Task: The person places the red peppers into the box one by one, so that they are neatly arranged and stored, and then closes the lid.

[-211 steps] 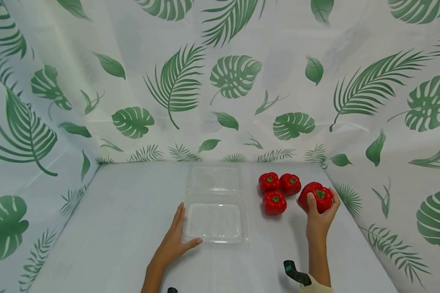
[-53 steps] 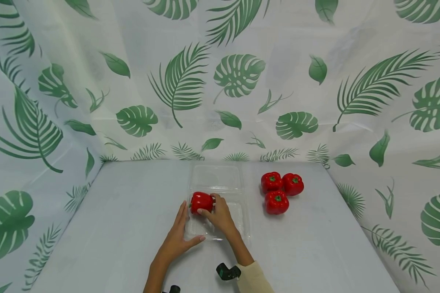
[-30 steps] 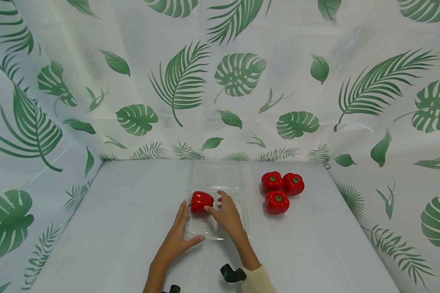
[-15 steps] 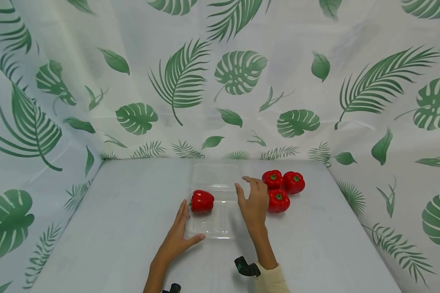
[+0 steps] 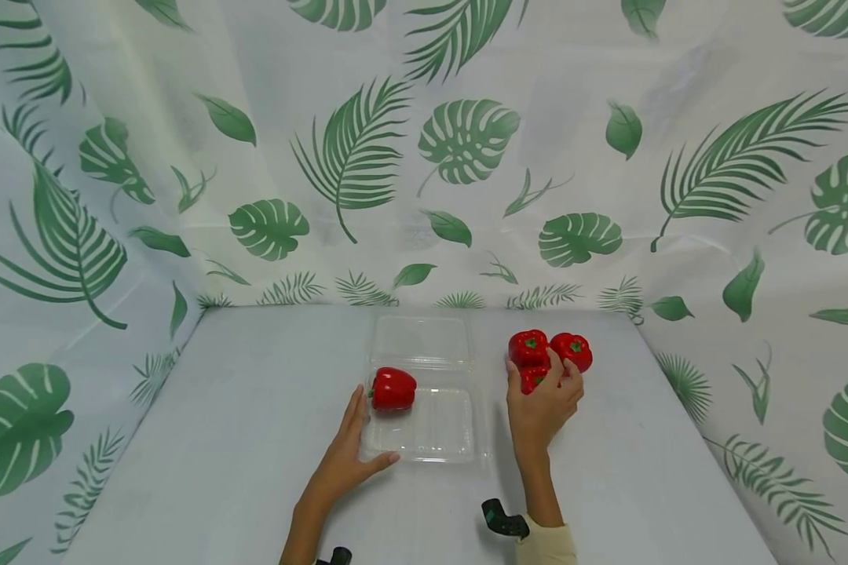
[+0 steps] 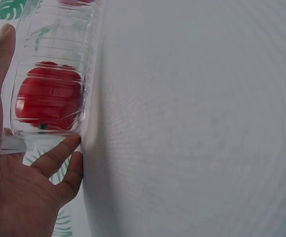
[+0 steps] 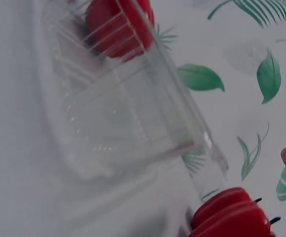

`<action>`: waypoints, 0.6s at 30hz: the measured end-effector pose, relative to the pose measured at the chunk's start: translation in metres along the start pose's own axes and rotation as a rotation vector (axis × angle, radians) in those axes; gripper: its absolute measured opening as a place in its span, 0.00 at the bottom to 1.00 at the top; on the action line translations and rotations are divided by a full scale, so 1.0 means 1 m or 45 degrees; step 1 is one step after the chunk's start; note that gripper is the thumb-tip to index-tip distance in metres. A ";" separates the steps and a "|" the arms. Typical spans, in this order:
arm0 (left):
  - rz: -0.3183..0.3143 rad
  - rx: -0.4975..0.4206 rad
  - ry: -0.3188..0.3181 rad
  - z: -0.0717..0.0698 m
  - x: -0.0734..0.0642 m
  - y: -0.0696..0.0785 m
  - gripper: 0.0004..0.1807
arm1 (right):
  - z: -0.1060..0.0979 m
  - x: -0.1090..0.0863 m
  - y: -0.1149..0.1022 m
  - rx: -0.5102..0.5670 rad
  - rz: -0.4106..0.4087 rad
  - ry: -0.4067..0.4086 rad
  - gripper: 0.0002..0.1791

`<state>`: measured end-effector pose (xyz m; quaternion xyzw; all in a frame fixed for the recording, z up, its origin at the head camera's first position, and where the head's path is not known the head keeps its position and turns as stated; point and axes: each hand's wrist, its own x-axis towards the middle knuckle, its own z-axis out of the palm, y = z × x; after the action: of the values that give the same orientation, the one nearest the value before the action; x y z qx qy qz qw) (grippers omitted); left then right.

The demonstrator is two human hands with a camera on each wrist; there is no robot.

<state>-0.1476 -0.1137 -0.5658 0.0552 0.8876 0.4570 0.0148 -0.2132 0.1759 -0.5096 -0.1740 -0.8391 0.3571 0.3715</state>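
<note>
**At right of the frame, a hand over red peppers**

Right of centre, the right hand (image 5: 542,404) has its fingers spread and bent about the nearest pepper (image 5: 533,380); whether they grip it, I cannot tell. Just behind stand two more peppers, a left one (image 5: 527,346) and a right one (image 5: 573,351), stems up. Near the centre, a clear plastic container (image 5: 444,428) lies open on the tabletop (image 5: 247,431), its lid (image 5: 421,340) folded back. In its base, at upper left, a single pepper (image 5: 394,389) lies on its side, stem pointing left. At the container's left edge, the left hand (image 5: 342,461) keeps its fingers straight, thumb spread along the near edge.
</note>
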 end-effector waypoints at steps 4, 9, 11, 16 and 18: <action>-0.009 0.003 -0.002 0.000 0.000 0.000 0.64 | -0.001 -0.001 0.014 0.023 0.159 -0.068 0.47; -0.020 -0.003 -0.005 0.000 -0.001 -0.001 0.65 | -0.002 -0.006 0.028 0.091 0.254 -0.182 0.52; -0.016 -0.003 -0.004 0.000 -0.001 -0.001 0.65 | -0.003 -0.009 0.032 0.115 0.273 -0.214 0.52; -0.005 0.010 0.005 0.000 -0.001 0.000 0.64 | -0.004 -0.015 0.039 0.170 0.296 -0.270 0.52; -0.006 0.008 0.005 0.000 -0.001 0.001 0.64 | -0.005 -0.016 0.040 0.185 0.311 -0.298 0.52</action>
<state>-0.1463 -0.1131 -0.5655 0.0524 0.8892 0.4542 0.0139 -0.1978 0.1968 -0.5449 -0.2045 -0.8213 0.4771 0.2368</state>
